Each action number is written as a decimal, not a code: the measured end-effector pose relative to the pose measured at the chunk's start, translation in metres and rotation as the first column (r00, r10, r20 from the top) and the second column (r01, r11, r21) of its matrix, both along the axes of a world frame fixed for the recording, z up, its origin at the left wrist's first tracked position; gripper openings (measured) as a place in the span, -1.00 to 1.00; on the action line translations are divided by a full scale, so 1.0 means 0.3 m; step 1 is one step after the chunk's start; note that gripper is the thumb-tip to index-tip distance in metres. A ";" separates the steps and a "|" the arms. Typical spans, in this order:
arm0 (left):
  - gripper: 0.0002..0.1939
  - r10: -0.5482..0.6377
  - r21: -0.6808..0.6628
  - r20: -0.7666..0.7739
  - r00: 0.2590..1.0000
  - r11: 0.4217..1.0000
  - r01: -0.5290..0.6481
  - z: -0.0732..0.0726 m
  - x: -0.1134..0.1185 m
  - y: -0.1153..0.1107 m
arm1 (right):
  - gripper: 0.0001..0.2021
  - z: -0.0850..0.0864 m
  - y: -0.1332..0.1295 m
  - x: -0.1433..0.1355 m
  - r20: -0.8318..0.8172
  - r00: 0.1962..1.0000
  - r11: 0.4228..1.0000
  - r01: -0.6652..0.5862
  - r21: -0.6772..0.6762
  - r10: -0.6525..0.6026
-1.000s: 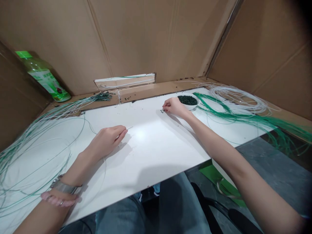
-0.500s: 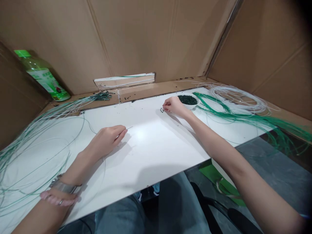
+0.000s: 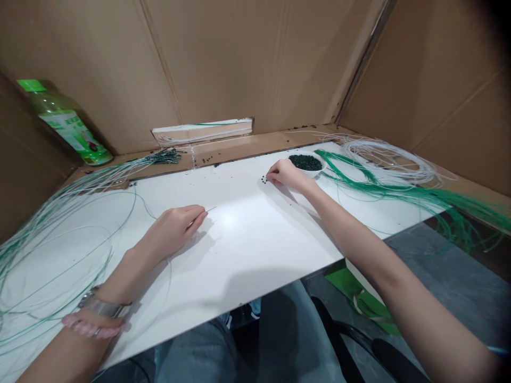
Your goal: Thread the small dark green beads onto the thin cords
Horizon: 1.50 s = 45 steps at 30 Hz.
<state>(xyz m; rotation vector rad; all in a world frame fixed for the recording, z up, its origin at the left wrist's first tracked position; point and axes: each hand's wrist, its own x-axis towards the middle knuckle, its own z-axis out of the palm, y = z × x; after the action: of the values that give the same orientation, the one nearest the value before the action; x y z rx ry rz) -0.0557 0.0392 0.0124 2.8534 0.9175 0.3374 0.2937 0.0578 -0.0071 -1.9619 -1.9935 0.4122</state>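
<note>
My left hand (image 3: 175, 227) is closed in a pinch over the white board, and the end of a thin cord (image 3: 211, 208) sticks out past the fingertips. A pale strand of cord also curves out below that wrist. Farther back, my right hand (image 3: 285, 174) touches the board with its fingertips pressed together. Beside those fingertips lie several small dark beads (image 3: 264, 180); whether one is pinched between them is hidden. Just behind the right hand stands a white bowl (image 3: 319, 171) filled with dark green beads (image 3: 305, 161).
Green cords (image 3: 399, 189) and a coil of white cord (image 3: 415, 167) spread over the board's right end. Beaded strands (image 3: 167, 156) run along the left side. A green-capped bottle (image 3: 74, 130) stands back left against the cardboard wall (image 3: 223, 58).
The view has shifted very slightly. Both hands keep almost the same place and pinch, the right one still beside the loose beads.
</note>
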 end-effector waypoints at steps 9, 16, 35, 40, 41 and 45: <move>-0.67 0.010 0.004 0.001 1.000 1.000 -0.010 0.007 0.004 -0.007 | -0.77 0.031 -0.023 -0.030 0.052 0.999 0.999 -0.005 0.038 0.003; -0.67 0.001 0.009 -0.007 1.000 1.000 -0.001 0.003 0.004 -0.003 | -0.77 0.028 -0.013 -0.057 0.069 0.998 0.997 0.002 0.072 -0.007; -0.67 -0.011 0.029 -0.024 1.000 1.000 0.012 -0.004 0.001 -0.004 | -0.73 0.024 -0.009 -0.045 0.069 0.995 0.989 0.067 0.128 -0.076; -0.67 -0.009 0.013 -0.029 1.000 1.000 0.009 -0.003 0.001 -0.003 | -0.73 0.025 0.006 -0.016 0.076 0.992 0.987 0.094 0.130 -0.105; -0.67 -0.007 0.011 -0.029 1.000 1.000 0.008 -0.003 0.002 -0.003 | -0.73 0.024 0.007 -0.015 0.080 0.992 0.988 0.091 0.121 -0.102; -0.66 -0.011 0.017 -0.028 1.000 1.000 0.011 -0.003 0.002 -0.003 | -0.75 0.018 0.000 -0.033 0.100 0.992 0.995 0.065 0.078 -0.072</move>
<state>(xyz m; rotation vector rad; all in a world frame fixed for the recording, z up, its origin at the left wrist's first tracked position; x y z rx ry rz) -0.0550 0.0383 0.0115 2.8848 0.9077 0.3063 0.2839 0.0577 -0.0018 -2.0361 -1.9657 0.2209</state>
